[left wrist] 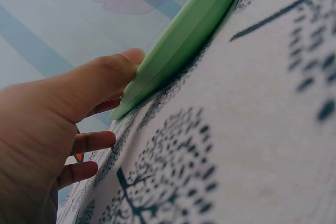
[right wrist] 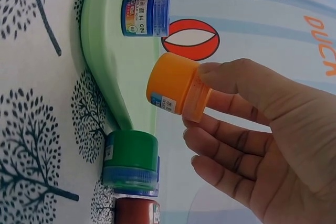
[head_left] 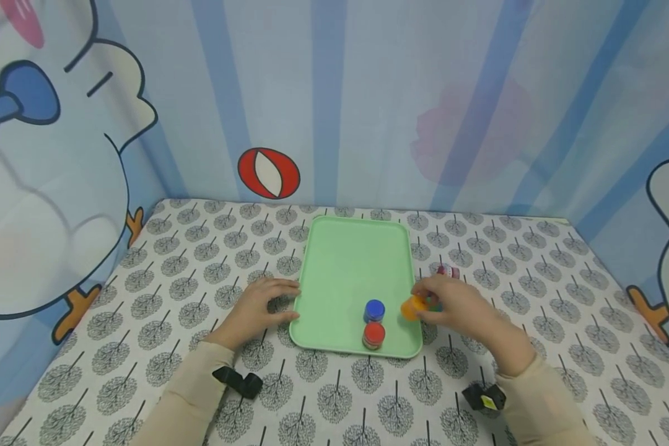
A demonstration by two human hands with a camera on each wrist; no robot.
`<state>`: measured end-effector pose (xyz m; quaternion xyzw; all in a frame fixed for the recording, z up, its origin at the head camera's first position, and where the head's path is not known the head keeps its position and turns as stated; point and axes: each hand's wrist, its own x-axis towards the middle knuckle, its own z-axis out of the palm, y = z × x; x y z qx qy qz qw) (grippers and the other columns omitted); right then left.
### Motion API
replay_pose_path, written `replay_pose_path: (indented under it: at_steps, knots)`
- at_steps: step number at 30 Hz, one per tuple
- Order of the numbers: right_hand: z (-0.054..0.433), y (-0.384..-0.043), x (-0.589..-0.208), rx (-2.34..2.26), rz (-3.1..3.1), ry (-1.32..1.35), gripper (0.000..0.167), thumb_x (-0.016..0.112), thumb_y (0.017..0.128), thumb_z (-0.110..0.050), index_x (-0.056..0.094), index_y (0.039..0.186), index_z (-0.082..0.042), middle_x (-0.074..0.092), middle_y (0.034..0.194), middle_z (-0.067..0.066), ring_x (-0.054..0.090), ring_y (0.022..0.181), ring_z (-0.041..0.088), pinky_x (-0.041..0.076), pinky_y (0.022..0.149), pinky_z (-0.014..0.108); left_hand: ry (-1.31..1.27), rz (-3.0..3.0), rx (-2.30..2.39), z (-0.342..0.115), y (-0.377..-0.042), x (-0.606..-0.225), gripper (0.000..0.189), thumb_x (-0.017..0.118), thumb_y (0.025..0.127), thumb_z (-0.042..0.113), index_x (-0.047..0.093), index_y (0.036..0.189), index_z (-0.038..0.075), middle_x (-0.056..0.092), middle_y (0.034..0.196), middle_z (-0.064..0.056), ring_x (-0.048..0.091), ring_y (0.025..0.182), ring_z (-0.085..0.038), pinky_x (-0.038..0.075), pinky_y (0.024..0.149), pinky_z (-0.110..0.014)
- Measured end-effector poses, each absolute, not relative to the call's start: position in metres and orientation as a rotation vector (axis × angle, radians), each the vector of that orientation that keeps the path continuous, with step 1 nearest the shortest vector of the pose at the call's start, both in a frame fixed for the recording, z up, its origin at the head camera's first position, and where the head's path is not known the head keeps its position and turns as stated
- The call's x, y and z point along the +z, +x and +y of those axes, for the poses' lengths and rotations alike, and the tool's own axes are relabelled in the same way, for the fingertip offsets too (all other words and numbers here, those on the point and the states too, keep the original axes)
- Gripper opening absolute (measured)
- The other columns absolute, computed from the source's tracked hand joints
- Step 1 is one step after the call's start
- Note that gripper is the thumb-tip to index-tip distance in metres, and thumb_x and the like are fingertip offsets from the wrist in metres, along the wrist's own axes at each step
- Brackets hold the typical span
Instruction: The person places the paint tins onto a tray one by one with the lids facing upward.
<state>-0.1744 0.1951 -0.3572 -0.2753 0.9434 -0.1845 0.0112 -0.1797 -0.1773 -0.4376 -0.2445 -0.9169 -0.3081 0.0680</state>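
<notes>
In the right wrist view my right hand point(right wrist: 278, 124) pinches an orange paint jar point(right wrist: 176, 85) by its lid, thumb on one side. From the head view, that jar overlaps the right side of the green tray point(head_left: 357, 260). A blue jar point(head_left: 374, 310) and a red jar point(head_left: 374, 335) stand upright on the tray's near part. My left hand point(head_left: 255, 311) is at the tray's left rim, its thumb touching the edge point(left wrist: 163, 59) and its lower fingers loose below it.
Outside the tray's right side lie a green jar point(right wrist: 130, 153), a partly hidden blue jar behind it, and a dark red jar point(right wrist: 137, 211). The table wears a tree-print cloth point(head_left: 173, 291). A blue cartoon curtain point(head_left: 379, 111) hangs behind.
</notes>
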Motion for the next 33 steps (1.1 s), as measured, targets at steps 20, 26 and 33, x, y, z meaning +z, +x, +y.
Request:
replay_pose_path:
  at_steps: [20,26,33]
  knots:
    - [0.176,-0.189,-0.362,-0.517,2.924,-0.827,0.03,0.073,0.082,-0.017,0.066,0.109,-0.004,0.068,0.097,0.004,0.06,0.08,0.015,0.051,0.068,0.024,-0.732,-2.771,-0.911,-0.177,-0.18,-0.435,0.044,0.076,0.08,0.034,0.067,0.12,0.016,0.063,0.131,0.0,0.054,0.124,-0.026,0.037,0.109,-0.054]
    - [0.17,-0.193,-0.366,-0.479,2.941,-0.851,0.029,0.073,0.083,-0.016,0.066,0.109,-0.005,0.069,0.099,0.004,0.062,0.082,0.015,0.053,0.07,0.025,-0.727,-2.773,-0.907,-0.177,-0.181,-0.436,0.045,0.076,0.08,0.035,0.067,0.12,0.016,0.062,0.132,0.0,0.053,0.125,-0.026,0.036,0.109,-0.054]
    - [0.162,-0.198,-0.37,-0.458,2.937,-0.898,0.03,0.073,0.082,-0.014,0.066,0.11,-0.006,0.068,0.101,0.006,0.064,0.083,0.015,0.056,0.071,0.026,-0.722,-2.773,-0.918,-0.178,-0.18,-0.439,0.044,0.076,0.08,0.034,0.067,0.12,0.017,0.062,0.132,0.0,0.053,0.125,-0.027,0.036,0.109,-0.055]
